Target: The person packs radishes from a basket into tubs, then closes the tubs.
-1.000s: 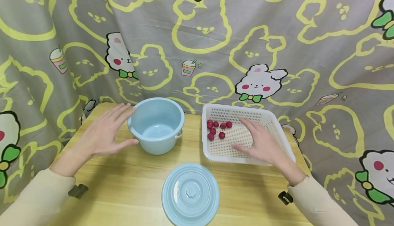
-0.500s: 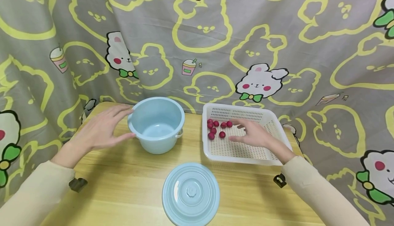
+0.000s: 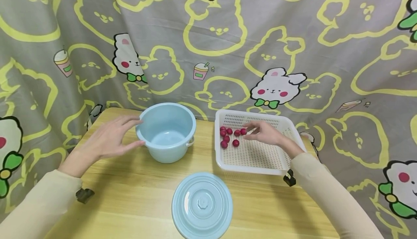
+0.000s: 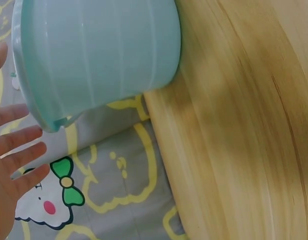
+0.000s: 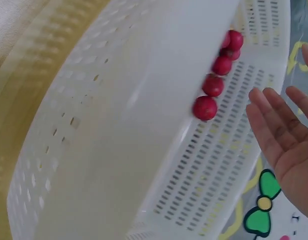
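Observation:
A light blue bucket point(image 3: 167, 154) stands upright at the back left of the table. My left hand point(image 3: 109, 137) is at the bucket's left side, thumb and fingers spread by its rim; whether they touch it I cannot tell. At the right is a white perforated basket point(image 3: 254, 169) holding several small round red fruits point(image 3: 236, 143), gathered at its left end. Over the basket, my right hand point(image 3: 268, 134) has its fingertips beside the rightmost red fruit point(image 3: 243, 131). In the right wrist view, the fingers point(image 5: 274, 115) are extended, with nothing held.
A round light blue lid point(image 3: 202, 204) lies on the wooden table point(image 3: 137, 203) in front of the bucket and basket. Behind the table hangs a grey patterned curtain point(image 3: 169, 25). The bucket's handle end point(image 3: 190, 143) shows on its right side.
My right hand has moved left across the basket to the red fruits, its fingers drawing closer together. My left hand has shifted only slightly by the bucket rim.

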A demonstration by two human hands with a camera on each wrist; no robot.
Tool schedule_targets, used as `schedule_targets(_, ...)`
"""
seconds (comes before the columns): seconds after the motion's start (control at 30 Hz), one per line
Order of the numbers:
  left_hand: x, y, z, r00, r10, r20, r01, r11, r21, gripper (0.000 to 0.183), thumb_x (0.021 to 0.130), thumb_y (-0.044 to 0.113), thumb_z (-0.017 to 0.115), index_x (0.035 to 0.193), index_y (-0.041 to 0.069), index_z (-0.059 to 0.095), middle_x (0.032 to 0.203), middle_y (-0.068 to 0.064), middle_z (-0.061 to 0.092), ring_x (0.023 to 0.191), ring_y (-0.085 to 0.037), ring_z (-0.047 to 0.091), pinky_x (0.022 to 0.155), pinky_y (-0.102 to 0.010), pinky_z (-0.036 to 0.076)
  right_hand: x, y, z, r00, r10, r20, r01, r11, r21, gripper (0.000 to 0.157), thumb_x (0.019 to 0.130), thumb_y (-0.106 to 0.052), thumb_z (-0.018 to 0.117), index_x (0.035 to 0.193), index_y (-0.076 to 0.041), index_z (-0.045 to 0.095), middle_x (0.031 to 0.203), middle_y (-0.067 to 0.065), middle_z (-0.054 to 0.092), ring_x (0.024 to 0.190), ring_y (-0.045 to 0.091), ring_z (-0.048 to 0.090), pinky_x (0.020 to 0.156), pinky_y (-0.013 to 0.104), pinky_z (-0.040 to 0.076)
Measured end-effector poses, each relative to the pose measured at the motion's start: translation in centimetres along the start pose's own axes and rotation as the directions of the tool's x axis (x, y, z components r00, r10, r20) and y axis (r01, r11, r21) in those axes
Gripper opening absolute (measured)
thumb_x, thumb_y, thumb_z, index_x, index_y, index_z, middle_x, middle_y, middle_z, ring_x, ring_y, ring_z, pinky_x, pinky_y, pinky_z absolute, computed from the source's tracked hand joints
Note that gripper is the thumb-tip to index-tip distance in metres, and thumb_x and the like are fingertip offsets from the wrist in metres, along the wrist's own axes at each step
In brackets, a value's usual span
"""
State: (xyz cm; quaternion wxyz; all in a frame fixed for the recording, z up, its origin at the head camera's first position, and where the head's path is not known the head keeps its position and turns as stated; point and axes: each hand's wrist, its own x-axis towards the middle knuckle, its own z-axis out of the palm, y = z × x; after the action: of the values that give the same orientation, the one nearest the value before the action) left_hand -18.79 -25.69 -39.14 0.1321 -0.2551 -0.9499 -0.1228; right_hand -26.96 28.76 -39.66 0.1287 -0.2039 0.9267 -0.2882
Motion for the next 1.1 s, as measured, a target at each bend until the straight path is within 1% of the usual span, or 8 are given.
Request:
schedule_targets(0.07,0.0,0.0,0.1,1.0,-0.002,0.003,0.002,1.0,-0.002,0.07,0.09,0.054,0.077,0.14,0.005,0.065,0.144,-0.019,0.064,0.13,-0.045,0.063,0.102,-0.067,0.054,0.3,0.5,0.1,1.0,0.022,0.008,-0.022,0.999,0.029,0.052,0.094,-0.03,0.08,0.137,-0.003,0.066,0.126,0.021,0.074,0.105,0.025,0.073,0.087,0.035,0.063)
schedule_targets(0.17,0.0,0.1,0.2,1.0,-0.003,0.0,0.003,1.0,-0.004,0.068,0.091,0.053,0.077,0.138,0.005,0.066,0.144,-0.019,0.064,0.129,-0.044,0.063,0.102,-0.066,0.055,0.8,1.2,0.3,0.997,0.073,0.04,-0.077,0.991,0.111,0.054,0.095,-0.027,0.079,0.139,0.0,0.063,0.124,0.021,0.073,0.105,0.026,0.072,0.089,0.043,0.065)
schedule_targets(0.27,0.0,0.1,0.3,1.0,-0.005,-0.006,0.005,1.0,-0.005,0.066,0.091,0.052,0.078,0.137,0.006,0.067,0.143,-0.019,0.064,0.129,-0.044,0.063,0.102,-0.066,0.055,1.3,1.8,0.7,0.989,0.129,0.079,-0.143,0.967,0.213,0.056,0.095,-0.022,0.078,0.142,0.003,0.06,0.12,0.021,0.071,0.104,0.033,0.072,0.093,0.053,0.065)
schedule_targets(0.4,-0.1,0.1,0.3,1.0,-0.012,-0.003,0.012,1.0,0.0,0.064,0.091,0.052,0.077,0.135,0.007,0.068,0.144,-0.02,0.063,0.129,-0.045,0.063,0.103,-0.066,0.054,1.9,2.2,1.0,0.979,0.162,0.126,-0.192,0.938,0.288,0.055,0.096,-0.017,0.075,0.143,0.006,0.057,0.116,0.022,0.07,0.103,0.038,0.073,0.097,0.056,0.063)
schedule_targets(0.53,-0.1,0.1,0.3,1.0,-0.02,0.004,0.02,1.0,0.009,0.061,0.091,0.052,0.077,0.134,0.009,0.07,0.145,-0.021,0.063,0.129,-0.047,0.063,0.103,-0.067,0.054,2.5,2.4,1.1,0.969,0.181,0.17,-0.229,0.913,0.336,0.055,0.096,-0.013,0.074,0.143,0.008,0.055,0.12,0.026,0.071,0.104,0.039,0.074,0.1,0.057,0.062)
schedule_targets(0.7,-0.2,0.0,0.3,1.0,-0.018,0.002,0.018,1.0,0.017,0.06,0.091,0.052,0.077,0.133,0.009,0.071,0.145,-0.02,0.063,0.128,-0.047,0.064,0.101,-0.067,0.055,3.1,2.5,0.7,0.962,0.183,0.203,-0.246,0.902,0.354,0.055,0.098,-0.014,0.072,0.144,0.01,0.053,0.126,0.029,0.07,0.104,0.038,0.075,0.103,0.058,0.06)
schedule_targets(0.87,-0.1,-0.1,0.3,1.0,-0.022,0.009,0.022,1.0,0.013,0.061,0.091,0.053,0.077,0.134,0.01,0.071,0.146,-0.02,0.063,0.129,-0.047,0.063,0.101,-0.068,0.055,3.8,2.1,0.2,0.956,0.187,0.225,-0.255,0.91,0.328,0.053,0.1,-0.018,0.072,0.143,0.008,0.056,0.129,0.029,0.068,0.101,0.031,0.075,0.105,0.058,0.059)
schedule_targets(1.1,-0.1,0.0,0.3,1.0,-0.022,0.006,0.022,1.0,0.014,0.06,0.091,0.053,0.077,0.133,0.01,0.072,0.145,-0.02,0.063,0.129,-0.047,0.063,0.102,-0.068,0.054,4.8,1.5,-0.5,0.951,0.186,0.249,-0.258,0.917,0.303,0.05,0.102,-0.02,0.069,0.143,0.006,0.057,0.133,0.033,0.065,0.112,0.042,0.073,0.104,0.052,0.061)
